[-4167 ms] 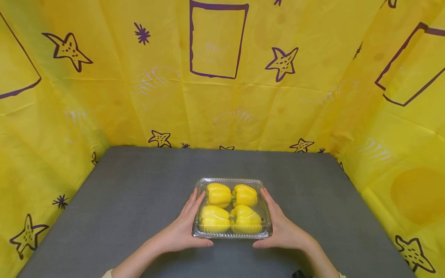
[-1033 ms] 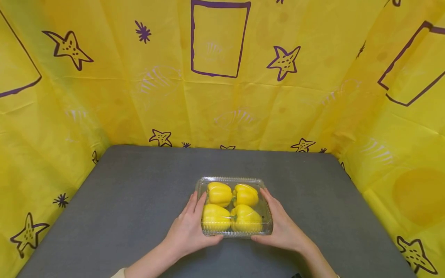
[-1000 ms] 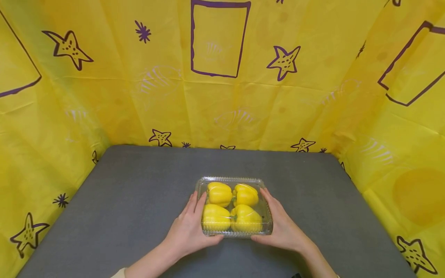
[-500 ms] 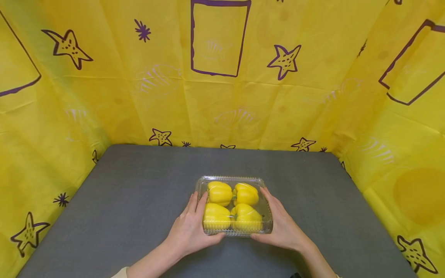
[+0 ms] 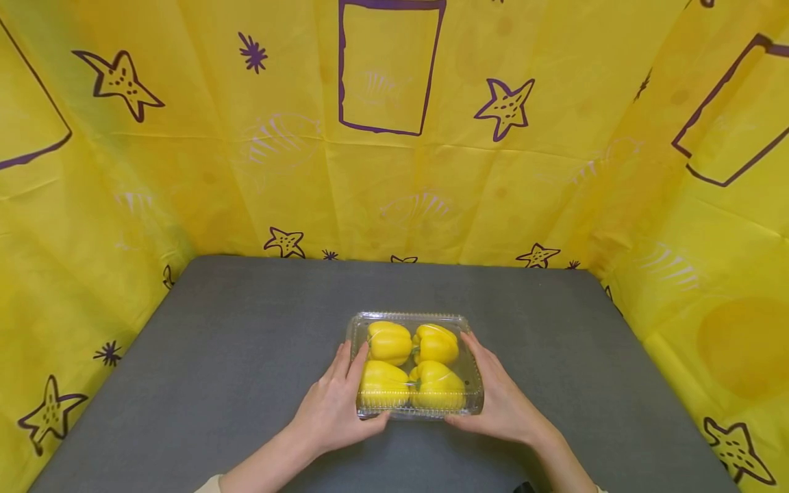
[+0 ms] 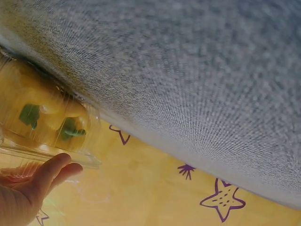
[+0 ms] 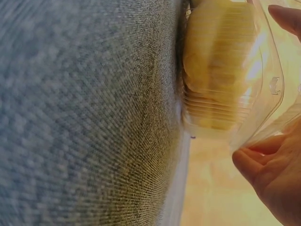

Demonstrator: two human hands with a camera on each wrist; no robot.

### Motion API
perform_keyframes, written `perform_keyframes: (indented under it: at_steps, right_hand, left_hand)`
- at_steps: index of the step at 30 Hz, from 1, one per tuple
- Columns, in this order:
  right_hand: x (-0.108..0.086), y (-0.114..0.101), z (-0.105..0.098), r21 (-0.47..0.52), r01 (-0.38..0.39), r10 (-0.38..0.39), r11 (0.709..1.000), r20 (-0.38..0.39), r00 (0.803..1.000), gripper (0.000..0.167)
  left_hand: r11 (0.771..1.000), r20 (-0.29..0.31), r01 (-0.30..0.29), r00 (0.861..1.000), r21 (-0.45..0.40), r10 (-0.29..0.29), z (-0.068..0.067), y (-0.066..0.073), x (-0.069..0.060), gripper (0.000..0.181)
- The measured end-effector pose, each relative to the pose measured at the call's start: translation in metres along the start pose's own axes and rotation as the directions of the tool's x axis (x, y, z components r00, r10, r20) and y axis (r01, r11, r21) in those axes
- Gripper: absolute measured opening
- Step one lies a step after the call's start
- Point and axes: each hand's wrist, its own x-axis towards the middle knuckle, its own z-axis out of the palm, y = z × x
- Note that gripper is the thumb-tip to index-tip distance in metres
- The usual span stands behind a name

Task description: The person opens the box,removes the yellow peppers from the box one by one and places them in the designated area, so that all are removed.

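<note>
A clear plastic box [image 5: 411, 413] with several yellow bell peppers [image 5: 390, 344] inside stands near the front middle of the table in the head view. My left hand [image 5: 329, 411] grips its left side, thumb at the front edge. On the right side my right hand [image 5: 502, 404] holds it the same way. In the left wrist view, fingers of the left hand [image 6: 28, 193] touch the box's rim [image 6: 70, 157], and green stems show through the plastic. The right wrist view has the right hand [image 7: 277, 174] at the rim of the box [image 7: 211, 106].
A dark grey table [image 5: 246, 329] lies under the box. Yellow cloth [image 5: 246, 192] with purple starfish drawings hangs behind it and along both sides. A small black object [image 5: 524, 487] shows at the bottom edge, near the right forearm.
Compared with the oldest frame, the left hand sits slightly further right along the box. Since half a second ago its thumb has shifted slightly left. The box has hardly moved.
</note>
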Motion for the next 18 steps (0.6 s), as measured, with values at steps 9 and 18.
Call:
perform_keyframes:
  at_steps: [9, 18]
  right_hand:
    - [0.001, 0.004, 0.0, -0.004, 0.055, -0.055, 0.998, -0.01, 0.998, 0.124]
    - [0.001, 0.006, -0.002, -0.013, 0.084, -0.084, 0.996, -0.006, 0.996, 0.119]
  left_hand:
    - [0.997, 0.004, -0.072, 0.997, 0.022, 0.072, 0.0, -0.006, 0.0, 0.099]
    - [0.994, 0.027, -0.112, 0.993, -0.01, 0.112, -0.003, -0.011, -0.002, 0.095]
